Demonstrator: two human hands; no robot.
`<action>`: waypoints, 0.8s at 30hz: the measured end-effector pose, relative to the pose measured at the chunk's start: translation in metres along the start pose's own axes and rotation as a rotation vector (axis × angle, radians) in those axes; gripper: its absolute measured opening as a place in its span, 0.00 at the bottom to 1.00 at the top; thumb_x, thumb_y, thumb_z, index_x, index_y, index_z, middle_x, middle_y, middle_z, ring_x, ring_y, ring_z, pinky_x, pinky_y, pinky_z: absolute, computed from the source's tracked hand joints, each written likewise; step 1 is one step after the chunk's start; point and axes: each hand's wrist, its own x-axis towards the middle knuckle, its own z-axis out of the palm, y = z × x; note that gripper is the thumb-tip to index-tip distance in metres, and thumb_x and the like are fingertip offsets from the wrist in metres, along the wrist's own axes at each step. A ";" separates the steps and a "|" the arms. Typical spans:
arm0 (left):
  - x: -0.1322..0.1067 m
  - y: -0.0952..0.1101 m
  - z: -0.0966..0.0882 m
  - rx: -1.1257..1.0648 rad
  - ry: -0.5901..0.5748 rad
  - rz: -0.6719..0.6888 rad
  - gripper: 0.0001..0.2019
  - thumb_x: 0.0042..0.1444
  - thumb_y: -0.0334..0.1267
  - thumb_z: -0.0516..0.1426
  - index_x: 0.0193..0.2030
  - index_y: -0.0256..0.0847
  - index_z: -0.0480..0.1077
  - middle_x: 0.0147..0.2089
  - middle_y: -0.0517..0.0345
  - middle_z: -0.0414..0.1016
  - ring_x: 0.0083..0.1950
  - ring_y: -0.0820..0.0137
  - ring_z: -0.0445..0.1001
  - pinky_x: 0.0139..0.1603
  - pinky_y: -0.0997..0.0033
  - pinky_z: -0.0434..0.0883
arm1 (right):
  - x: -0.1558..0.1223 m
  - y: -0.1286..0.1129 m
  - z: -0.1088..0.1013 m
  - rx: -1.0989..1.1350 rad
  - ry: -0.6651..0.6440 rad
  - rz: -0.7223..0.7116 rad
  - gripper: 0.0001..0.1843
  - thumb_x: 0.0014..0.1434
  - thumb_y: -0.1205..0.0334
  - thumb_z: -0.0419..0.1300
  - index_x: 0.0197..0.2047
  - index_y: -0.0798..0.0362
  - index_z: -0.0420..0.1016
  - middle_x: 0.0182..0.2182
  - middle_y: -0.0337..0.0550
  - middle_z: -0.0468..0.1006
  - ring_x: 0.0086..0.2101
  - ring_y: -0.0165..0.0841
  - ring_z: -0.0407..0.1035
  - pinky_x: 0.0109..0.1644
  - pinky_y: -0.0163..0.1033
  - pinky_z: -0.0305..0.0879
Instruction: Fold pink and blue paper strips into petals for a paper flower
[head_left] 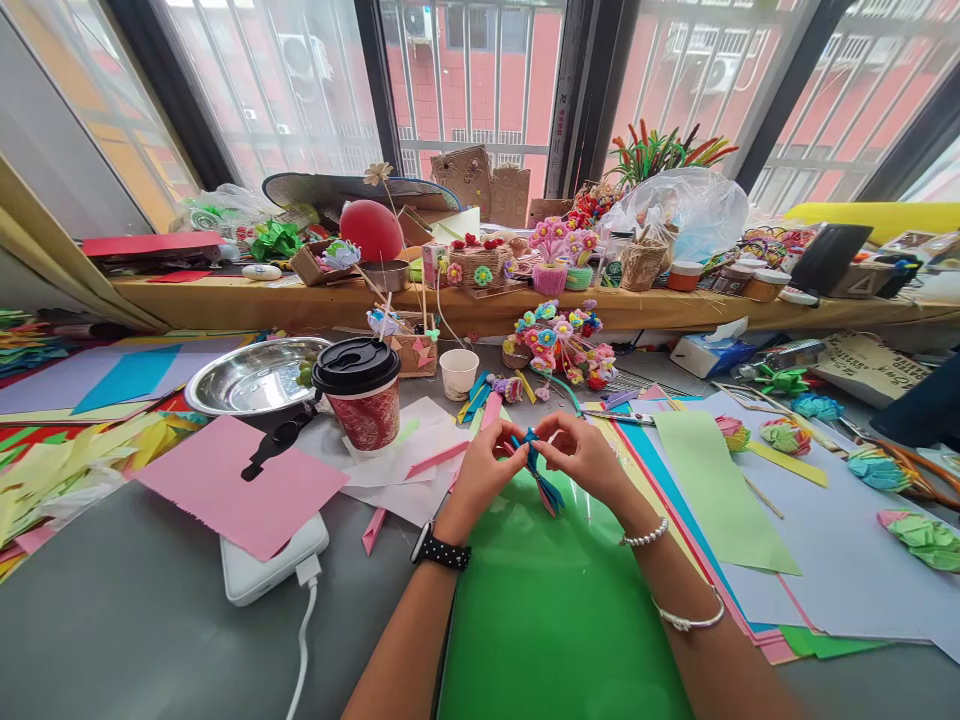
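Between my two hands is a small folded paper piece (pixel 550 492), blue with some pink, its strips fanning downward. My left hand (pixel 491 460) pinches it from the left with thumb and forefinger. From the right, my right hand (pixel 581 455) pinches its upper part, fingertips close to those of the left. Both hands are just above a glossy green board (pixel 562 620). Pink folded paper strips (pixel 437 459) lie left of my left hand. Scissors (pixel 619 416) rest behind my right hand. The fingertips partly hide the paper's top.
A lidded coffee cup (pixel 371 420), a steel bowl (pixel 240 378) and a white paper cup (pixel 459 374) stand behind left. Pink paper (pixel 247 490) covers part of a white power bank (pixel 277 570) with a cable. Coloured sheets (pixel 840 540) spread rightward. Crafts crowd the window ledge (pixel 337 300).
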 end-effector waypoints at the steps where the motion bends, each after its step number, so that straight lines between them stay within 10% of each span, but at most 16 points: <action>1: 0.000 0.000 0.000 0.011 0.007 0.004 0.06 0.46 0.37 0.54 0.31 0.38 0.63 0.30 0.61 0.66 0.28 0.76 0.65 0.30 0.76 0.65 | 0.000 -0.001 0.000 -0.034 0.010 -0.017 0.07 0.51 0.59 0.55 0.32 0.53 0.65 0.26 0.39 0.71 0.21 0.27 0.66 0.24 0.33 0.63; 15: -0.001 -0.001 0.002 0.169 0.065 0.054 0.05 0.46 0.33 0.54 0.32 0.38 0.63 0.33 0.58 0.69 0.35 0.72 0.69 0.35 0.71 0.67 | -0.001 0.001 0.004 -0.289 0.077 -0.192 0.04 0.54 0.64 0.52 0.33 0.52 0.67 0.29 0.42 0.71 0.28 0.31 0.65 0.32 0.38 0.64; 24: -0.001 -0.003 0.002 0.182 0.043 0.062 0.06 0.45 0.32 0.54 0.32 0.39 0.63 0.32 0.58 0.68 0.35 0.70 0.68 0.37 0.69 0.67 | 0.001 0.008 -0.001 -0.075 -0.016 -0.186 0.06 0.52 0.63 0.54 0.35 0.53 0.67 0.30 0.42 0.72 0.31 0.32 0.69 0.34 0.39 0.69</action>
